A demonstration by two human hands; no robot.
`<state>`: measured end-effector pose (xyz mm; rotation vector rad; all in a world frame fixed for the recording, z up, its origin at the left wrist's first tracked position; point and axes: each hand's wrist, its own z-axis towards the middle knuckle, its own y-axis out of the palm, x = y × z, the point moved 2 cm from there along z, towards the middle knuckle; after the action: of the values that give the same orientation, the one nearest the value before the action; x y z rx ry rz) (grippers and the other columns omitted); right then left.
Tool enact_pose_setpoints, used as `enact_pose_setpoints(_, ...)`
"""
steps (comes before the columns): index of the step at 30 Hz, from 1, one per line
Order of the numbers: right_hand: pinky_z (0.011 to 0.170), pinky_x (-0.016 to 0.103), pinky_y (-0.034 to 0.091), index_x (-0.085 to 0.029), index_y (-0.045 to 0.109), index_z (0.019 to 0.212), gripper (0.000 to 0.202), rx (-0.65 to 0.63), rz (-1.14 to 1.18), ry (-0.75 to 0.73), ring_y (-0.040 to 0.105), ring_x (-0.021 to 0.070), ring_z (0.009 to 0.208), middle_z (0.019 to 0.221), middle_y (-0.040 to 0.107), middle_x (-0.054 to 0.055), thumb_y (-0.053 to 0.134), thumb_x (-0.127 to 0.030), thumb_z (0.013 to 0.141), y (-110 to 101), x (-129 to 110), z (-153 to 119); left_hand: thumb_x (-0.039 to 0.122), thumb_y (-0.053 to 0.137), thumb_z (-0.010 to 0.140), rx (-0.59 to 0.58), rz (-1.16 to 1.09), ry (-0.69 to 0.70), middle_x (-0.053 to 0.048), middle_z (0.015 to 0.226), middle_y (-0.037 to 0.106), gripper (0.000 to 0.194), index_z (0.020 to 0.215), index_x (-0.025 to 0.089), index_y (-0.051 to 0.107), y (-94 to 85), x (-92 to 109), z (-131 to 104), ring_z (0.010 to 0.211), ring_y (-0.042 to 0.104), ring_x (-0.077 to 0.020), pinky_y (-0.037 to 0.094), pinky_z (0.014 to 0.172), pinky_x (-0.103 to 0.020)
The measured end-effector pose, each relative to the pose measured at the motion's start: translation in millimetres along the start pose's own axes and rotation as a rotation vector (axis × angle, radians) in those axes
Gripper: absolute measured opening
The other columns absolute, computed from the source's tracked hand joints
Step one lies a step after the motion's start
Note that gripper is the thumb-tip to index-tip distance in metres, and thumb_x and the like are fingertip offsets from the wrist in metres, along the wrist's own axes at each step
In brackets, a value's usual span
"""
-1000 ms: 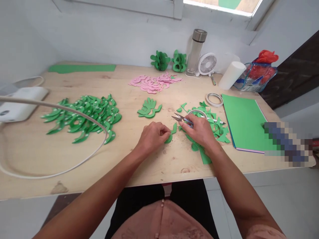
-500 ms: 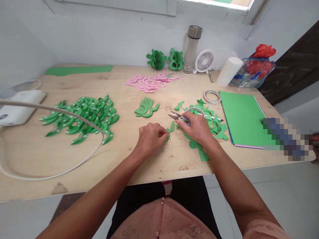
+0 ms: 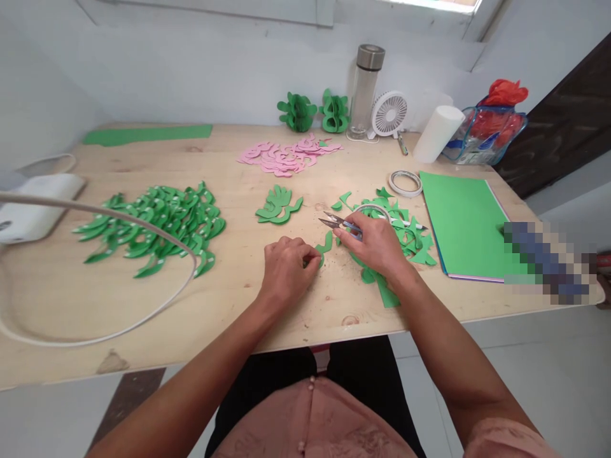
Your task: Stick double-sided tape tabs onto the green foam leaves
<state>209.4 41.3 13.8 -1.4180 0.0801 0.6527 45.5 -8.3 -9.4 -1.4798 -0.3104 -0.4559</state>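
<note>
My left hand [image 3: 289, 267] rests low over the table, thumb and fingers pinched on a curved green paper cutout [image 3: 326, 245], partly hidden by the hand. Thread snips [image 3: 340, 221] lie in the grip of my right hand [image 3: 375, 242], blades pointing left and parted. Beneath and beside that hand is a heap of green paper scraps [image 3: 420, 245]. Beyond my left hand sits a small stack of green leaf-like cutouts [image 3: 279, 205]. Farther left spreads a pile of curved green pieces with white tabs [image 3: 162, 219].
Pink cutouts [image 3: 281, 156] lie toward the back, before two green paper shapes [image 3: 296, 112], a bottle [image 3: 365, 89] and a small fan [image 3: 389, 113]. Green sheets [image 3: 468, 222] and a tape roll [image 3: 405, 183] are at right. A white cable [image 3: 157, 318] loops at left.
Both hands stay almost in place, the left still pinching the green cutout and the right still holding the snips. The whole view has shifted very slightly.
</note>
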Motion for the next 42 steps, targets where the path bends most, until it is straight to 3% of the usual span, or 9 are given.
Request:
enact_pose_setpoints(14,0.060,0.027,0.033,-0.019,0.065,0.095,0.033,-0.022,-0.008,0.000,0.059,0.0194,0.068,0.074,0.067,0.005,0.049,-0.046,0.087,0,-1,0,0.022,0.052,0.076,0.038,-0.141,-0.062,-0.002,0.072,0.069,0.018,0.070,0.021,0.068,-2.0,-4,0,0.078,0.058,-0.0202,0.041,0.076,-0.035)
enact_pose_setpoints(22,0.061,0.026,0.034,-0.018,0.065,0.094,0.032,-0.039,0.062,0.006,0.058,0.0180,0.069,0.075,0.067,0.005,0.051,-0.045,0.087,1,-1,0,0.019,0.052,0.077,0.023,-0.059,-0.037,-0.003,0.075,0.070,0.019,0.070,0.021,0.068,-1.6,2,-3,0.081,0.058,-0.0225,0.039,0.080,-0.039)
enact_pose_setpoints(31,0.060,0.023,0.032,-0.016,0.063,0.082,0.031,-0.181,0.243,-0.031,0.049,0.0119,0.063,0.068,0.060,0.000,0.049,-0.043,0.089,11,-9,0,0.021,0.052,0.080,0.070,-0.058,-0.008,-0.004,0.077,0.069,0.019,0.071,0.021,0.068,2.8,-1,-7,0.084,0.058,-0.0236,0.036,0.083,-0.042)
enact_pose_setpoints(42,0.062,0.023,0.033,-0.017,0.063,0.085,0.031,-0.185,0.237,-0.033,0.051,0.0127,0.065,0.070,0.061,0.001,0.048,-0.044,0.089,17,-10,-2,0.021,0.051,0.080,0.098,-0.078,0.016,-0.004,0.074,0.067,0.018,0.072,0.021,0.066,3.1,0,-11,0.083,0.058,-0.0222,0.038,0.083,-0.039)
